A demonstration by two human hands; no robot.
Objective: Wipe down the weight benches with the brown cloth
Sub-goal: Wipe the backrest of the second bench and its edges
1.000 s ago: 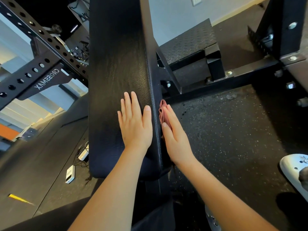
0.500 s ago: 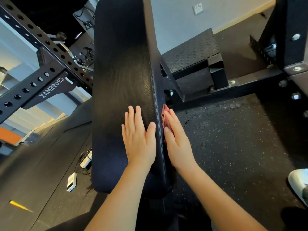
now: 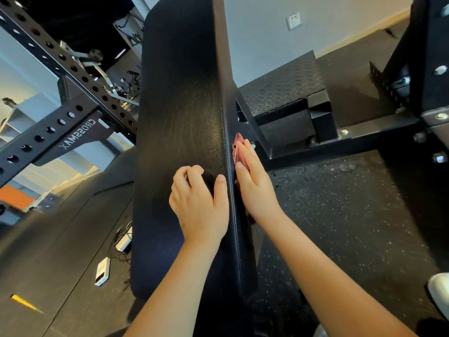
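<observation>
A long black padded weight bench (image 3: 179, 93) runs up the middle of the view. My left hand (image 3: 199, 205) rests on top of the pad near its right edge, its fingers curled under and its thumb lying along the edge. It holds nothing. My right hand (image 3: 255, 188) presses the brown, pinkish-looking cloth (image 3: 237, 144) flat against the bench's right side with straight fingers. Only the cloth's crumpled tip shows past the fingertips; the rest is hidden under the hand.
A perforated black rack beam (image 3: 60, 132) crosses at the left. A diamond-plate step box (image 3: 284, 86) and a bolted rack base bar (image 3: 364, 139) sit right of the bench. A white device with cables (image 3: 102, 274) lies on the rubber floor at the left. A white shoe (image 3: 439, 290) is at the lower right.
My left hand's fingers have curled in from lying flat on the pad. My right hand stays pressed with the cloth on the bench's side; the view has shifted a little.
</observation>
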